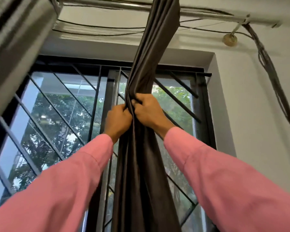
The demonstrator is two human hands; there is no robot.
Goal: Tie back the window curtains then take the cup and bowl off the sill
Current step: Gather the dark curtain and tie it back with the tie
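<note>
1. Dark curtain (pixel 147 84): bunched, hanging mid-window.
2. Left hand (pixel 118 122), right hand (pixel 149 113): both clenched around it.
3. Step: tying back; next likely needs knotting.
4. Cup, bowl, sill: unseen.

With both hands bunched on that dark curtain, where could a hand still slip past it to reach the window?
Open room lies either side of the dark curtain: left toward the grey curtain, right toward the white wall. The window grille bars both. The middle is crowded by the left hand and right hand. No sill shows.
</note>
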